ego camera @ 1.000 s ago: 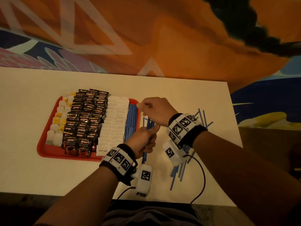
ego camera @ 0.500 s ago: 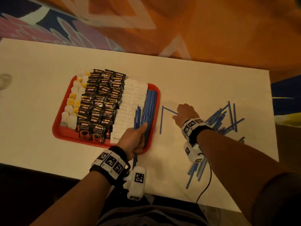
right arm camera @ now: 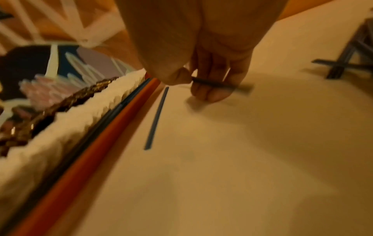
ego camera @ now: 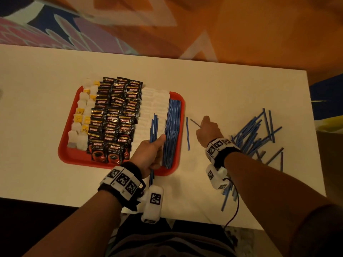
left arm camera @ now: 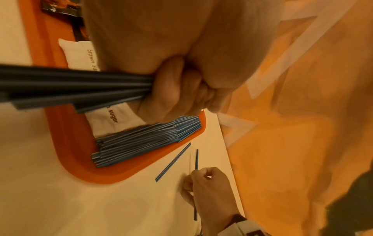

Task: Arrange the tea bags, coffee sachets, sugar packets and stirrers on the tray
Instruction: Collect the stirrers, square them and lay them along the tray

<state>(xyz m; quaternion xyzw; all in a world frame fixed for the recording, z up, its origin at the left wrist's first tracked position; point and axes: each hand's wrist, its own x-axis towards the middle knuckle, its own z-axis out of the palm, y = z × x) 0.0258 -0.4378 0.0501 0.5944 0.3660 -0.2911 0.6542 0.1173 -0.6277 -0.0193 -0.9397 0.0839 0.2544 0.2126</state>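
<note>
Right hand (ego camera: 207,133) pinches 1 blue stirrer (ego camera: 195,123) between thumb and fingertips, just right of the red tray (ego camera: 64,152). A 2nd loose stirrer (ego camera: 187,133) lies on the table between that hand and the tray's right rim. Left hand (ego camera: 150,154) grips a bundle of stirrers (ego camera: 153,127) over the tray's near right part, beside the laid stirrer row (ego camera: 173,130). Scattered pile (ego camera: 256,134) sits well right of the tray. Judgement: stirrers are light, thin, smooth, prone to roll and slip; pinch mid-length, hold bundle firmly at centre.
</note>
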